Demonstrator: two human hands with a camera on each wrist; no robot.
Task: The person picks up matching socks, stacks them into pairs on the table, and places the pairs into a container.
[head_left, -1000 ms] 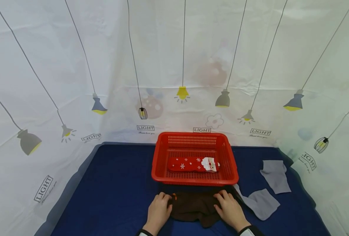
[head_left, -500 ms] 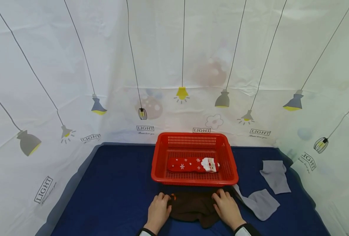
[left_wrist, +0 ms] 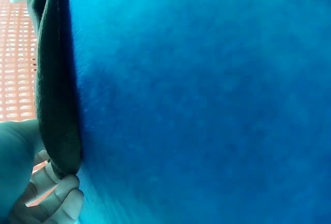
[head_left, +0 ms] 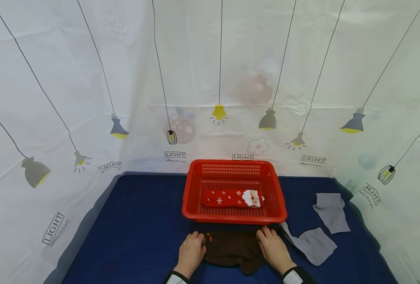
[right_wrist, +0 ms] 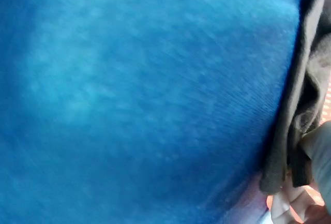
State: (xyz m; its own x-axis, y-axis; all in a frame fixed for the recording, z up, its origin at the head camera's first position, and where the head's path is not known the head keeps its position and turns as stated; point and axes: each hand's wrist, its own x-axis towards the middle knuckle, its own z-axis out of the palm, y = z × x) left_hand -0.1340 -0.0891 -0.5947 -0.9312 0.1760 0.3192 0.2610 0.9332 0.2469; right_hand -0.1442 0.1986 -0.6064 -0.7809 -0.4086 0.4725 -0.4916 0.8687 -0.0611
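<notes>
"LIGHT" stands in boxes (head_left: pixel 175 154) on the white sheet (head_left: pixel 188 59), left and far; at right, "IGHT"; smaller script (head_left: pixel 176 160) is unreadable

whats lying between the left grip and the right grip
A brown cloth lies between the left grip and the right grip, as the head view shows.

The cloth (head_left: pixel 235 247) is showing brown with an orange mark (head_left: pixel 210 237), the basket (head_left: pixel 231 219) red, the sock (head_left: pixel 229 198) white snowflakes (head_left: pixel 219 200) on red, the table cover (head_left: pixel 139 228) navy.
</notes>
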